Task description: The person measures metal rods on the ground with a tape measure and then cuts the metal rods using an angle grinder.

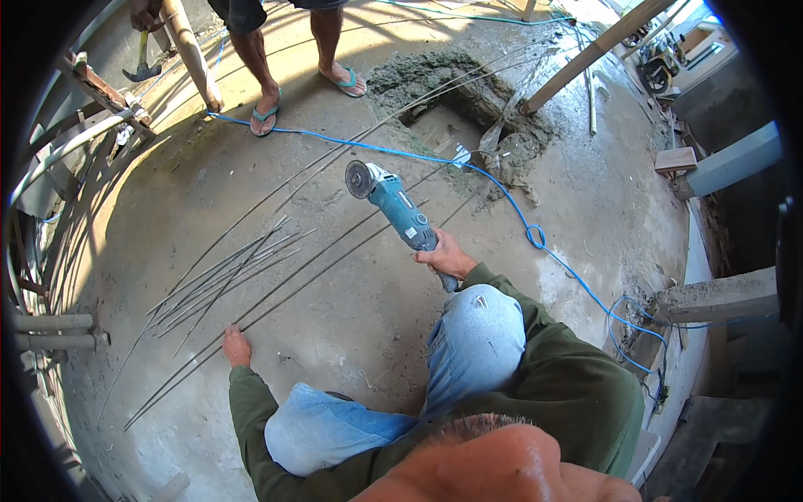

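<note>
The left hand [237, 347] is at a pair of long rods [293, 291], its fingertips against them; whether they pinch or merely press, I cannot tell. Ahead and to its right, the right hand [449, 256] is wrapped around the angle grinder [403, 214], disc end pointing away from the body and apart from that pair (whether the disc is spinning does not show). Just beyond the left hand lies a loose bunch of short rods [230, 272], some crossing. I take these for finished pieces, and the pair at the fingers for rods not yet cut; how many are wanted cannot be judged.

Farther out, past the bunch, more long rods [288, 184] run away to the right, seemingly untouched so far. A blue cord [351, 143] crosses them beyond the grinder, then loops down to the right of the right hand; it looks the likeliest thing to snag. Past the cord, ahead of the right hand, a square pit [443, 125] ringed with wet mortar sits under the rods' far stretch. Beyond the left hand, a second person's sandalled feet [265, 111] stand near those rods, and that person's hand holds a hammer [143, 70].
</note>
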A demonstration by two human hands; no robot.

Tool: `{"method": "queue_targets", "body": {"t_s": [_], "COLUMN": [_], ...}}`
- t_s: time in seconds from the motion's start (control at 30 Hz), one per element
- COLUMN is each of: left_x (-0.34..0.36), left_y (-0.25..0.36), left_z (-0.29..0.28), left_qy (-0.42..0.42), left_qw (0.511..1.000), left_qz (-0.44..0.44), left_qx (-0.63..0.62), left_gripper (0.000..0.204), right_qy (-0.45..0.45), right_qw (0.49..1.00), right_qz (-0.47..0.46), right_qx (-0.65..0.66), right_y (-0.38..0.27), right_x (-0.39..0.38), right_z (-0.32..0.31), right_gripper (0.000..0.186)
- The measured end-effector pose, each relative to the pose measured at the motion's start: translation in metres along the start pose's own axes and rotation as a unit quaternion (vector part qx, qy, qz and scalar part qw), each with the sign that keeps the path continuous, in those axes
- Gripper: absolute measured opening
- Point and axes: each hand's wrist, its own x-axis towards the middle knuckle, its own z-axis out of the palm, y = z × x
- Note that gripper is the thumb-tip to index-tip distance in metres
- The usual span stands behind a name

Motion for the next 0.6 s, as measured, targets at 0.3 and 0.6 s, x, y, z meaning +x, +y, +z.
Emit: {"method": "queue_targets", "body": {"t_s": [0.3, 0.6], "left_x": [-0.001, 0.000], "left_y": [-0.010, 0.017], "left_z": [0.005, -0.004], "left_qy": [0.036, 0.053], "left_qw": [0.999, 0.997], "left_qz": [-0.009, -0.053], "left_qx": [-0.001, 0.014], "left_gripper": [0.023, 0.028], "right_qy": [0.013, 0.012], "right_qw": [0.998, 0.995], "right_qz": [0.012, 0.017], "right_qx": [-0.060, -0.099], "right_y": [-0.009, 0.000], "right_x": [0.011, 0.005], "right_z": [0.004, 0.002], "right_gripper": [0.044, 0.037]}}
